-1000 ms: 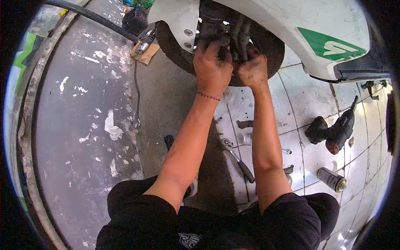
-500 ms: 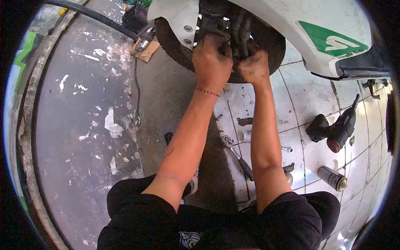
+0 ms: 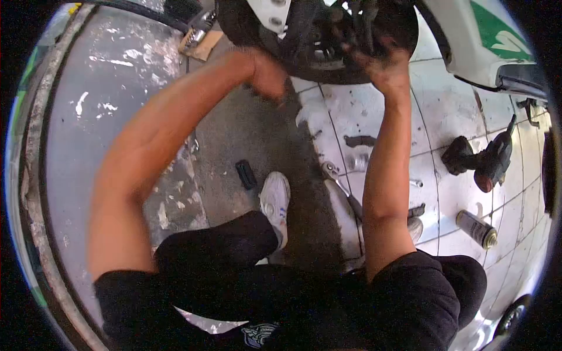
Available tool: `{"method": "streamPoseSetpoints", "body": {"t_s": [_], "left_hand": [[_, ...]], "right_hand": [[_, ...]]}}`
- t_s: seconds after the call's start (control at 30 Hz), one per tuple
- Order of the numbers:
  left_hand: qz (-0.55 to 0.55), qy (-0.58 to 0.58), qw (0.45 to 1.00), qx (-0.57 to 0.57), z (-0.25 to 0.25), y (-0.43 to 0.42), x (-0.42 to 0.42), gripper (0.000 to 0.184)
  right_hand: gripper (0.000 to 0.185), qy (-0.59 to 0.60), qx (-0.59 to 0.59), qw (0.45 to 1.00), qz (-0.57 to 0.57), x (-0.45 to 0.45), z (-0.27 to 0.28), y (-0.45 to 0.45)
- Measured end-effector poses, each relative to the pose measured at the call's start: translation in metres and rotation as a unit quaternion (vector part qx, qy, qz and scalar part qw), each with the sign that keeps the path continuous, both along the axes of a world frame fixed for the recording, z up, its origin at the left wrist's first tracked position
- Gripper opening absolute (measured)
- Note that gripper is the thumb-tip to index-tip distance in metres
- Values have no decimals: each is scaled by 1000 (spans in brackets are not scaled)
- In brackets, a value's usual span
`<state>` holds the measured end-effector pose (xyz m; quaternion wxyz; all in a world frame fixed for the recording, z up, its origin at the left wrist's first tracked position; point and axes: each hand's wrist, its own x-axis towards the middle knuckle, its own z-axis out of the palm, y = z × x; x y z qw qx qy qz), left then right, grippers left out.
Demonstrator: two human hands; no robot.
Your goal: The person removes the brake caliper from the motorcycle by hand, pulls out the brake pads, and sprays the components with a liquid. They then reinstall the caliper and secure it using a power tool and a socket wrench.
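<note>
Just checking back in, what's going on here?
A person works bare-handed at the wheel of a white vehicle. The right hand is at the dark parts there; whether it grips anything is too dark to tell. The left hand, blurred, is by the wheel's lower-left edge, contact unclear. A ratchet, a spray can and a power tool lie on the tiles.

The fingers of the right hand [image 3: 389,71] are in front of the wheel [image 3: 319,71], while those of the left hand [image 3: 270,77] hang near its lower left edge, with a shock absorber [image 3: 200,28] on cardboard [image 3: 207,48] farther ahead and to their left. Behind the left fingers lie a small block [image 3: 246,175] and a shoe [image 3: 275,202]; behind the right ones, on the tiles [image 3: 445,105], a ratchet [image 3: 345,192], with a power tool [image 3: 493,164] and a spray can [image 3: 476,229] farther right.
</note>
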<state>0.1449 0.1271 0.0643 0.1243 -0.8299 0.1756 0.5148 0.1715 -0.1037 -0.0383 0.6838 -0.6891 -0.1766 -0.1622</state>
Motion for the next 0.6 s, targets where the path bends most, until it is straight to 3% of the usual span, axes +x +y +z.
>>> {"method": "streamPoseSetpoints", "body": {"t_s": [0.03, 0.1, 0.17, 0.2, 0.23, 0.27, 0.3, 0.37, 0.4, 0.43, 0.47, 0.5, 0.57, 0.6], "left_hand": [[-130, 64, 978, 149, -16, 4, -14, 52], [-144, 88, 978, 119, -23, 38, -45, 51], [-12, -37, 994, -107, -25, 64, -53, 53], [-19, -41, 993, -112, -37, 79, -55, 53], [39, -161, 970, -177, -64, 94, -60, 54], [100, -274, 925, -242, -88, 104, -62, 55], [99, -273, 922, -255, -103, 109, -61, 55], [207, -277, 907, -240, -127, 113, -50, 55], [210, -286, 899, -259, -147, 120, -43, 55], [253, -378, 845, -281, -170, 129, -37, 48], [297, -463, 780, -298, -182, 132, -31, 41], [304, -471, 768, -310, -174, 130, -26, 41], [554, -465, 589, -360, -145, 136, -20, 43], [558, -469, 577, -368, -154, 153, -8, 43]], "right_hand": [[28, 8, -11, 1000, 3, -10, -9, -3], [19, -46, 62, 981, -180, -37, -25, -15], [11, 61, 86, 970, -221, -51, -89, -32], [11, 120, 3, 975, -186, -58, -111, -26], [13, 179, -85, 969, -149, -67, -124, -26], [18, 150, -222, 959, -88, -85, -123, -22], [22, 122, -355, 927, -25, -103, -121, -10], [42, 161, -405, 900, 1, -122, -178, 24], [48, 211, -377, 901, 41, -134, -141, 44], [50, 231, -411, 881, 33, -139, -161, 63], [52, 159, -448, 880, 30, -147, -180, 75], [50, 199, -458, 865, 46, -152, -145, 86], [37, 196, -472, 859, 12, -158, -153, 101], [33, 195, -462, 865, 10, -158, -156, 104]]}}
